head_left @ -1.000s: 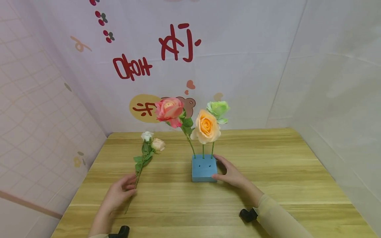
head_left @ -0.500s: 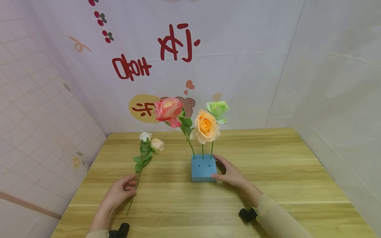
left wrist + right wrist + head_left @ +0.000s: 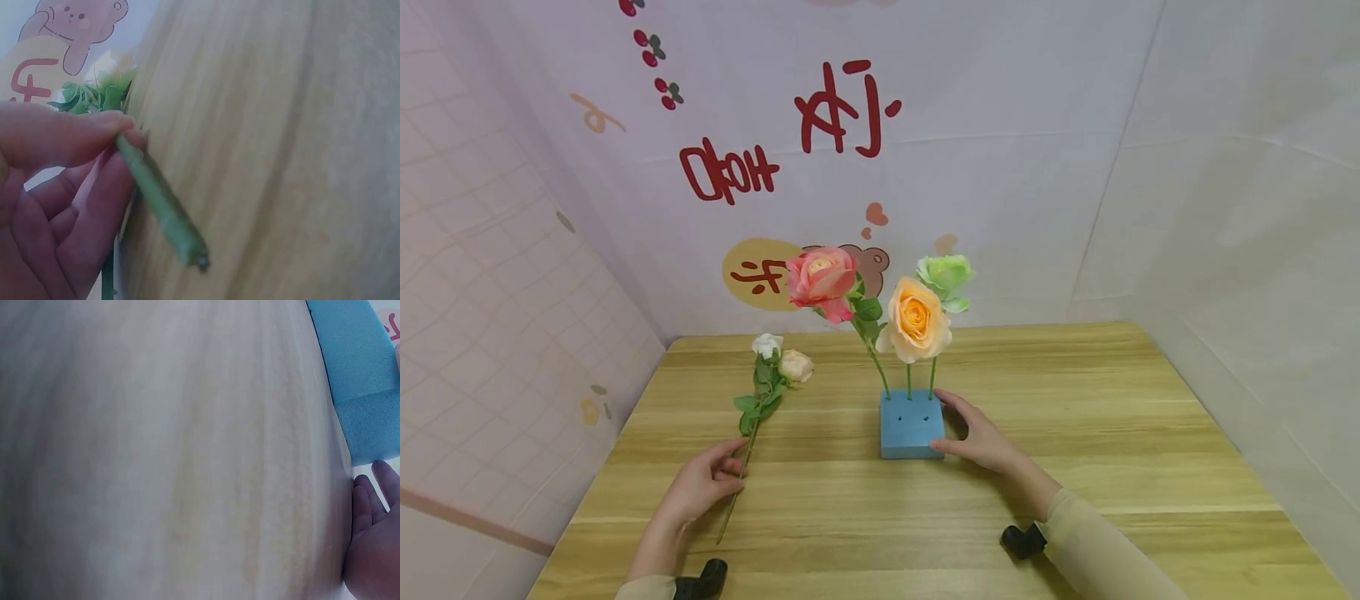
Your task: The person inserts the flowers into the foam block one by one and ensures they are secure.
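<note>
My left hand [image 3: 703,483] pinches a thin green rose stem [image 3: 162,206] between thumb and fingertips, near its cut end, at the table's left. At the far end of the stems lie a white rose [image 3: 767,346] and a cream rose [image 3: 796,366] with green leaves. A square blue foam block [image 3: 912,433] sits mid-table. Standing in its back row are a pink rose [image 3: 822,279], a peach rose [image 3: 916,321] and a light green flower [image 3: 946,273]. My right hand [image 3: 977,437] grips the block's right side, thumb at the front corner, fingers at the back.
Two small holes [image 3: 926,418] show in the block's top, in front of the stems. The wooden table [image 3: 1112,417] meets a printed white cloth wall [image 3: 1000,167] behind and cloth at both sides. Black wrist mounts [image 3: 1024,542] stick out below each hand.
The pinched stem has turned slightly, its cut end shifting a little right and the white rose a little left. My right hand and the block stay put; the head view drifts slightly.
</note>
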Demonstrator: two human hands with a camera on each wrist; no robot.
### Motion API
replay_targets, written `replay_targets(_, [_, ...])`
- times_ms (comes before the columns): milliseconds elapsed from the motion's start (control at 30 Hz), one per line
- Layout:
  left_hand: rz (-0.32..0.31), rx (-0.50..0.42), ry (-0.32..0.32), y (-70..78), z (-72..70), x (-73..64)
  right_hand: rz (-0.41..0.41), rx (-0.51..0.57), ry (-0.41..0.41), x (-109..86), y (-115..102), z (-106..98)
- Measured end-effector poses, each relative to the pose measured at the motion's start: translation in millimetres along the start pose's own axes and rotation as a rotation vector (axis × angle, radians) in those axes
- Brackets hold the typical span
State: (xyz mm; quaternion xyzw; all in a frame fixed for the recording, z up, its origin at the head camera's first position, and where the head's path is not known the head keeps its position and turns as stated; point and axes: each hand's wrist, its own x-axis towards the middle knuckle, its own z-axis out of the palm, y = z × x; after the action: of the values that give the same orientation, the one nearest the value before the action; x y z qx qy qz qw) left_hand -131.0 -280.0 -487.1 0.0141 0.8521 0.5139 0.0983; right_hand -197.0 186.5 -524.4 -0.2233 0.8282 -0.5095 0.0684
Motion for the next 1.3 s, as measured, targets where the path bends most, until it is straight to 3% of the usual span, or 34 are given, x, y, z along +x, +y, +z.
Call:
replay_targets(200, [-0.014, -0.041, 0.015, 2.0, 0.7, -0.5, 0.006, 0.004, -0.001, 0.6, 0.5, 0.1])
replay_targets(967, [0.133, -0.037, 0.199, 22.7, 22.8, 15.2, -0.02, 0.02, 0.003, 0.0, -0.4, 1.0])
replay_targets(1300, [0.2, -0.119, 0.246, 33.9, 38.7, 17.5, -0.027, 0.011, 0.009, 0.7, 0.5, 1.5])
